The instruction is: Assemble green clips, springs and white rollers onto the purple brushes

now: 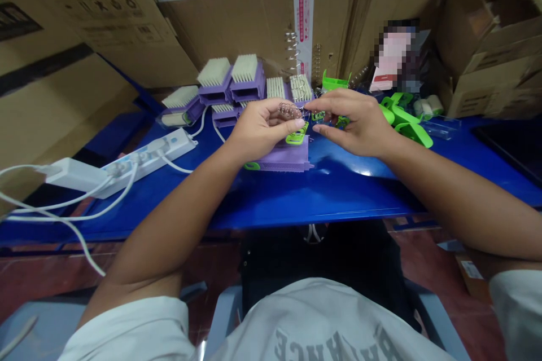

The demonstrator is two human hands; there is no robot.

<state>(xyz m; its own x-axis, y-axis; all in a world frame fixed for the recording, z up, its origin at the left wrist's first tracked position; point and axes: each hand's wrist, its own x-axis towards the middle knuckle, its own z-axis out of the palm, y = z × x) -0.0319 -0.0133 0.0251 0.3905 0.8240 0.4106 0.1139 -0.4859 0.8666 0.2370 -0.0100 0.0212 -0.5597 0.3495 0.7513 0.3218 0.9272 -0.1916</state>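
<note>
Fingers of the left hand curl together and pinch a small silvery wire coil spring against the thumb, raised above a bright blue table. The right hand reaches in from the right, its forefinger extended to the right end of the spring and its thumb spread apart below. Whether that forefinger grips the spring is hard to tell. Just under the left thumb sits a lime-green plastic clip, and beneath the hands a flat lilac plastic brush block lies on the table. On the far side, purple plastic brushes with pale bristles stand in a cluster, with taller silver coil springs upright beside them. Bright green plastic parts lie heaped to the right, near white tape rolls. A white power strip with its cables lies at the left, and cardboard boxes line the far edge.
</note>
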